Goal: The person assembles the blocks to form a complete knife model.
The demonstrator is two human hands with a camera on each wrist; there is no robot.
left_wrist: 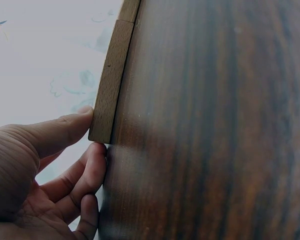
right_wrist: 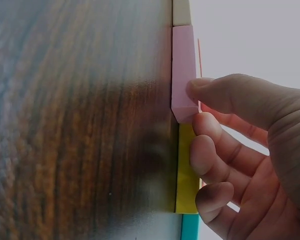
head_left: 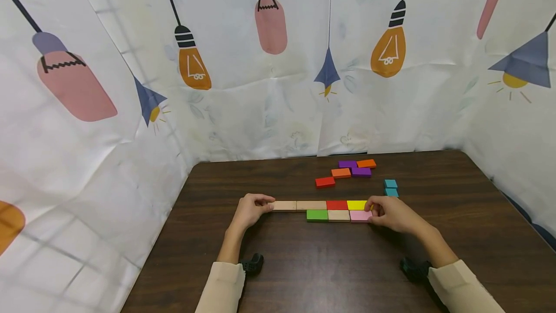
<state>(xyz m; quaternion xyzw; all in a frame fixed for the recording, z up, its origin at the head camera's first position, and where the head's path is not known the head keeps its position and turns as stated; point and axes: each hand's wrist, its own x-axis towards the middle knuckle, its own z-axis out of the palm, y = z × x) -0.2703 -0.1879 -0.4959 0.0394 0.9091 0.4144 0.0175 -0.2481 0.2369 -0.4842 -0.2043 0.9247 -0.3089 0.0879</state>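
My left hand (head_left: 249, 211) is at the left end of a plain wooden block (head_left: 284, 206), thumb and fingertip touching its end corner in the left wrist view. A second plain block (head_left: 311, 206), a red block (head_left: 336, 205) and a yellow block (head_left: 356, 205) continue that row. Along its near side lie a green block (head_left: 317, 215), a pale wooden block (head_left: 339, 215) and a pink block (head_left: 359, 216). At the right end, my right hand (head_left: 396, 214) has its thumb on the pink block (right_wrist: 184, 70) and fingertips by its end, beside the yellow one (right_wrist: 187, 172).
Behind the row, orange blocks (head_left: 340, 173), purple blocks (head_left: 361, 172) and a red block (head_left: 325, 182) lie loosely grouped. Two teal blocks (head_left: 391, 184) lie close behind my right hand. A printed curtain (head_left: 269, 110) hangs beyond the far edge of the dark wooden table (head_left: 304, 264).
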